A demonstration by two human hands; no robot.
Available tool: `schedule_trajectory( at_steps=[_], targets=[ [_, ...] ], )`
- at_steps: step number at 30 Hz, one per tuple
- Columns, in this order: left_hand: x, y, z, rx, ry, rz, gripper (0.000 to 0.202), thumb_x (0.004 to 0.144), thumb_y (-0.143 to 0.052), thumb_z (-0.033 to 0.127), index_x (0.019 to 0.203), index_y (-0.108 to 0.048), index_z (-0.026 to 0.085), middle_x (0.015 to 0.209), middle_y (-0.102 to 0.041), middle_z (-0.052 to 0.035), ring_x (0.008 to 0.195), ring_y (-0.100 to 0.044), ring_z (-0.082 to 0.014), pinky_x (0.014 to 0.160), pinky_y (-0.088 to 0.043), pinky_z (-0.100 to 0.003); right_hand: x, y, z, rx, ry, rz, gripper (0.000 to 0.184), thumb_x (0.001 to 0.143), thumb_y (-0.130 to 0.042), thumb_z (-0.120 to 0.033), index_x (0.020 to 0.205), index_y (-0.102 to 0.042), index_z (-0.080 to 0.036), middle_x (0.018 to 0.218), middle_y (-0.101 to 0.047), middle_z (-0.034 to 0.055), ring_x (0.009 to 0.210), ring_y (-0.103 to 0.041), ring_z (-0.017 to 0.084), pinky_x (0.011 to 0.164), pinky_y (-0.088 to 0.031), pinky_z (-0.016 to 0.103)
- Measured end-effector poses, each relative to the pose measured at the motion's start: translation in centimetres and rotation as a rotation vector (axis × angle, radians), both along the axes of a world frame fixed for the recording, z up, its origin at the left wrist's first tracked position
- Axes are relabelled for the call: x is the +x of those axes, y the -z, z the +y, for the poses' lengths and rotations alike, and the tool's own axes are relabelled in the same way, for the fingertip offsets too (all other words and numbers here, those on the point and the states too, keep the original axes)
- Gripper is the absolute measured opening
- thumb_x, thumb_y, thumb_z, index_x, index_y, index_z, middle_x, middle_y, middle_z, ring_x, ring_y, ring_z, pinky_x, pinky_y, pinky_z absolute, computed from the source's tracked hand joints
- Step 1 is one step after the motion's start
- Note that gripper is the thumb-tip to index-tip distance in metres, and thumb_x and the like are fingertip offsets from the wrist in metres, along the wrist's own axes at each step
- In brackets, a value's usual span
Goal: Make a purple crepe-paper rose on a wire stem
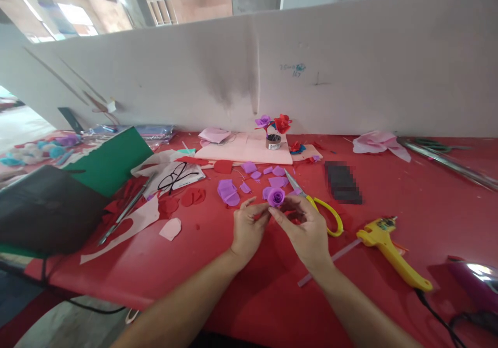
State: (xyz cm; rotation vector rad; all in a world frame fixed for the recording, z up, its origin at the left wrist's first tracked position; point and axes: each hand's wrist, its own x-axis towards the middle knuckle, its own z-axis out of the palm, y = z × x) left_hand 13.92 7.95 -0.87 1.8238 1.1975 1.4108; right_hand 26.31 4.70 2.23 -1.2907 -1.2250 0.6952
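A small purple paper rose (pixel 276 197) with a spiral centre is held between my two hands, above the red table. My left hand (pixel 248 228) pinches it low on its left side. From the right, the thumb and fingers of my right hand (pixel 307 228) close on the flower's base. Loose purple petals (pixel 228 192) lie just beyond my hands. Scissors with yellow handles (pixel 330 216) rest beside my right hand, partly hidden by it. A yellow glue gun (pixel 392 252) with a clear glue stick (pixel 330 261) lies farther right.
At the back, a small pot (pixel 273 141) holds a purple and a red paper flower. Eyeglasses (pixel 176 177), red petals (pixel 193 196) and a green sheet (pixel 112 158) lie leftward. Pink paper (pixel 379 144) sits back right. A pale partition (pixel 175 78) borders the table's far edge.
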Motion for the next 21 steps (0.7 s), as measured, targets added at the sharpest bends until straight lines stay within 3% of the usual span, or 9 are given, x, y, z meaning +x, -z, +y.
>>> schedule_trajectory(
  at_steps=[5,11,16,21],
  targets=[
    [0.03,-0.07,-0.09,0.001,0.028,0.02,0.028,0.079,-0.056,0.009,0.085,-0.076,0.027,0.079,-0.076,0.0017,0.076,-0.069,-0.0165,0.098,-0.049,-0.045,0.05,0.05,-0.19,0.06,0.031,-0.08,0.015,0.078,-0.07,-0.032,0.086,-0.063,-0.022,0.076,-0.066,0.0011,0.066,-0.06,0.015,0.061,-0.049,0.027],
    [0.06,-0.22,-0.16,0.025,0.034,0.031,0.029,0.078,-0.056,0.005,0.082,-0.076,0.027,0.076,-0.076,0.003,0.064,-0.067,-0.0135,0.101,-0.046,-0.046,0.01,0.27,-0.28,0.12,0.061,-0.176,0.017,0.078,-0.071,-0.03,0.09,-0.062,-0.023,0.08,-0.067,0.0003,0.07,-0.061,0.015,0.063,-0.049,0.028],
    [0.15,-0.3,-0.27,0.035,0.034,0.056,0.024,0.081,-0.058,0.011,0.085,-0.076,0.027,0.073,-0.076,0.0031,0.059,-0.065,-0.0122,0.102,-0.045,-0.047,0.05,0.15,-0.26,0.201,0.067,-0.24,0.004,0.083,-0.065,-0.026,0.083,-0.062,-0.023,0.076,-0.064,0.0006,0.067,-0.059,0.015,0.061,-0.048,0.028],
    [0.14,-0.09,-0.17,0.058,0.017,0.073,0.02,0.084,-0.058,0.017,0.088,-0.075,0.028,0.079,-0.077,0.0009,0.063,-0.067,-0.0129,0.1,-0.046,-0.046,0.08,-0.03,-0.35,0.2,0.041,-0.207,0.003,0.084,-0.061,-0.024,0.082,-0.063,-0.023,0.08,-0.063,0.002,0.07,-0.057,0.015,0.061,-0.048,0.028]
  ],
)
